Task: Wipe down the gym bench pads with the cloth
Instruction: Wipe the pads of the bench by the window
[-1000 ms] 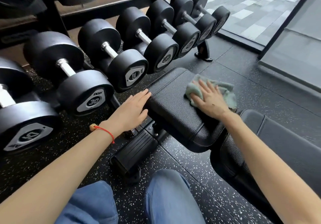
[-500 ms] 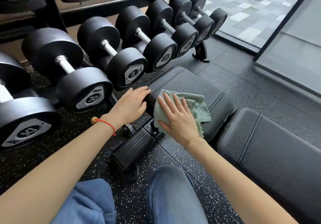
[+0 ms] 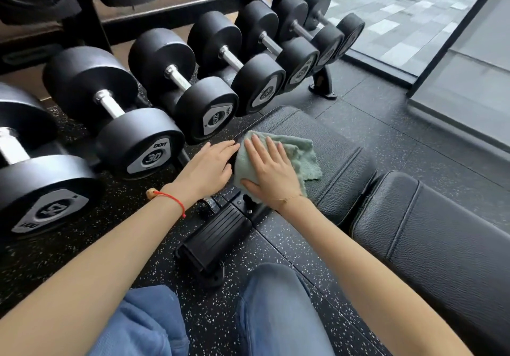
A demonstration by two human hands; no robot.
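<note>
My right hand [image 3: 271, 174] lies flat, fingers spread, pressing the cloth [image 3: 292, 151] on the seat pad's [image 3: 336, 151] near-left corner, my open left hand [image 3: 208, 166] bracing its edge, unwiped pad running rightward, nearer my right.

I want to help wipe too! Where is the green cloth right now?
The green cloth lies on the near-left corner of the small bench pad, pressed flat under the right hand, with the left hand just beside it.
</note>
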